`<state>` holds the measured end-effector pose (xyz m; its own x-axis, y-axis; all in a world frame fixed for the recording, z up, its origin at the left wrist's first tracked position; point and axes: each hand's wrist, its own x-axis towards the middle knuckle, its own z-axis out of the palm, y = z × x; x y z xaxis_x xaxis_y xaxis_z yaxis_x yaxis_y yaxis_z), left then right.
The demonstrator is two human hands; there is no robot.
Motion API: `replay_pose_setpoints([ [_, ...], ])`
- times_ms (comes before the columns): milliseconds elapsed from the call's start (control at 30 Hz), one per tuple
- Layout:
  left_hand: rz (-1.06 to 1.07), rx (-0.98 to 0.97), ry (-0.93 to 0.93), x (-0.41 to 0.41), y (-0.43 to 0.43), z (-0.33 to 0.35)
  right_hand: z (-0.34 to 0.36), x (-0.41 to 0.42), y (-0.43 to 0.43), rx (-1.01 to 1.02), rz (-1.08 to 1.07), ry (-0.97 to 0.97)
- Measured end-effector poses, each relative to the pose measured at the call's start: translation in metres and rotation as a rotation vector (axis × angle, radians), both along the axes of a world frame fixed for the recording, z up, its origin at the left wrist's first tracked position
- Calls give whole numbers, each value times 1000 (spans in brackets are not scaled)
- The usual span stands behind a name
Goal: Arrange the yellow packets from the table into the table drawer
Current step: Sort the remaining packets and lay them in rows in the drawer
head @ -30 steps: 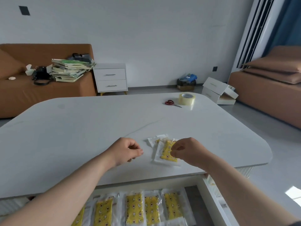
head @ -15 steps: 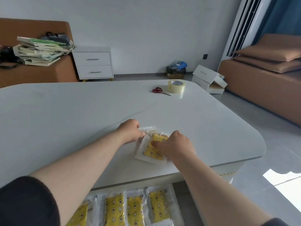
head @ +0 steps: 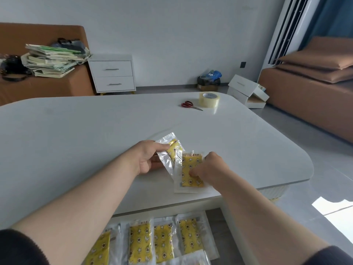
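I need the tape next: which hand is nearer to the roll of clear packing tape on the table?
Right. The roll of clear packing tape lies straight beyond the right hand; the left hand is farther left.

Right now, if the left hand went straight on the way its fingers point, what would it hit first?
The left hand points rightward, pinching the far packet. Straight on, it would likely first meet the near packet held by the right hand; depth is hard to judge.
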<state>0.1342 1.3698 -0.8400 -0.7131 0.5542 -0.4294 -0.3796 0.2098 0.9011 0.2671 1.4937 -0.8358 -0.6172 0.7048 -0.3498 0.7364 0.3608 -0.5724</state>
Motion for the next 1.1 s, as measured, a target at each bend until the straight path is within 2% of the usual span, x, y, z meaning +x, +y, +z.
replay_pose_setpoints([
  [100, 34, 108, -84, 14, 1, -10, -2, 2, 0, -25, -14, 36],
  [200, 151, 151, -45, 23, 5, -17, -3, 5, 3, -117, -35, 130],
  [367, 332, 185, 69, 29, -9, -7, 2, 17, 8, -476, -131, 364],
  [500, 361, 206, 78, 42, -42, 6, 11, 40, 8, -615, -127, 389],
  [800, 319, 99, -7, 113, -115, -2, 11, 106, -15, -590, -23, 196],
  [933, 209, -38, 35, 142, -132, -19, 6, 116, -23, -612, 10, 111],
  [1100, 91, -208, -41, 152, -139, -51, -13, 119, -26, -599, 53, -113],
])
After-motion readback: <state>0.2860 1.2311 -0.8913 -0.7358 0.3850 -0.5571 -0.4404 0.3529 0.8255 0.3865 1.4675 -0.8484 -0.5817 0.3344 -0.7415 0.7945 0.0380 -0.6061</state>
